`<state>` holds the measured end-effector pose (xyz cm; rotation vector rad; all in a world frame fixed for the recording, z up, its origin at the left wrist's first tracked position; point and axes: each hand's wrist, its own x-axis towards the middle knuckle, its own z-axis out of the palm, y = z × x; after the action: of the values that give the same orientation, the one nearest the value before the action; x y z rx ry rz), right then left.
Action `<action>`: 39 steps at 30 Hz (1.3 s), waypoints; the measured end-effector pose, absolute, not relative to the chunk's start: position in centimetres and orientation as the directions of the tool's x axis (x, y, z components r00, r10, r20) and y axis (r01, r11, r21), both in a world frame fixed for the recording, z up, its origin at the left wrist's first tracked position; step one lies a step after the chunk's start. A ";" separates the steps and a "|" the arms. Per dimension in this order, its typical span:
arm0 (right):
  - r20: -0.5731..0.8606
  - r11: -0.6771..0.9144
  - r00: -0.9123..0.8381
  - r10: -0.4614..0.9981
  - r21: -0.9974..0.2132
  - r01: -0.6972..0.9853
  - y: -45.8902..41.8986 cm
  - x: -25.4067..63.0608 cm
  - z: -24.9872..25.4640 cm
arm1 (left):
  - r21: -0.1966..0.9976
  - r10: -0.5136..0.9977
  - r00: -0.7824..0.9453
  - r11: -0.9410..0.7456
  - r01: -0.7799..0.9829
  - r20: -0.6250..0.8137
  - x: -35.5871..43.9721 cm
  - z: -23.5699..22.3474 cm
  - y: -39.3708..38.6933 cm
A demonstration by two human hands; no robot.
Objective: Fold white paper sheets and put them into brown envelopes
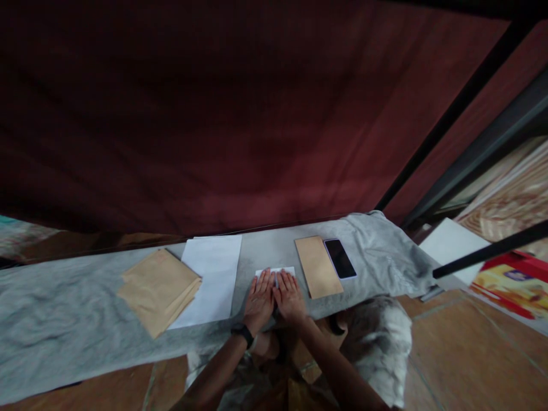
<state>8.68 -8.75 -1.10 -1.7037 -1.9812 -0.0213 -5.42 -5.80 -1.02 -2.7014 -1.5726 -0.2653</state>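
My left hand (259, 298) and my right hand (289, 295) lie side by side, fingers stretched flat, pressing on a small folded white paper (286, 270) whose far edge shows beyond my fingertips. The paper rests on a grey cloth (64, 319) covering a low surface. A black watch sits on my left wrist. Neither hand grips anything.
Left of my hands lie a white sheet (212, 274) and a stack of tan envelopes (158, 288). To the right sit a single tan envelope (318, 266) and a dark phone (339, 258). A dark red curtain hangs behind; white board and colourful box at far right.
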 end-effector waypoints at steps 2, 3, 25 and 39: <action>0.400 0.184 -0.050 0.915 -0.303 0.935 -8.5 8.8 -1.4 | 0.089 0.870 0.469 -0.485 0.870 0.153 -5.4 -1.0 -5.8; 0.407 0.176 -0.043 0.912 -0.294 0.939 -8.6 9.0 -1.6 | 0.095 0.874 0.460 -0.477 0.874 0.160 -5.4 -1.0 -5.8; 0.468 0.122 0.004 0.884 -0.239 0.963 -9.9 9.8 -3.0 | 0.157 0.905 0.395 -0.418 0.895 0.161 -4.5 -0.8 -6.0; 0.448 0.134 -0.018 0.894 -0.229 0.964 -14.2 10.2 -3.0 | 0.144 0.931 0.297 -0.331 0.933 0.214 -6.2 -0.5 -6.7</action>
<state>10.21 -14.24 -3.03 -1.7807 -1.9322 -0.1909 -6.24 -6.68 -0.48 -2.5237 -1.8133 -0.4075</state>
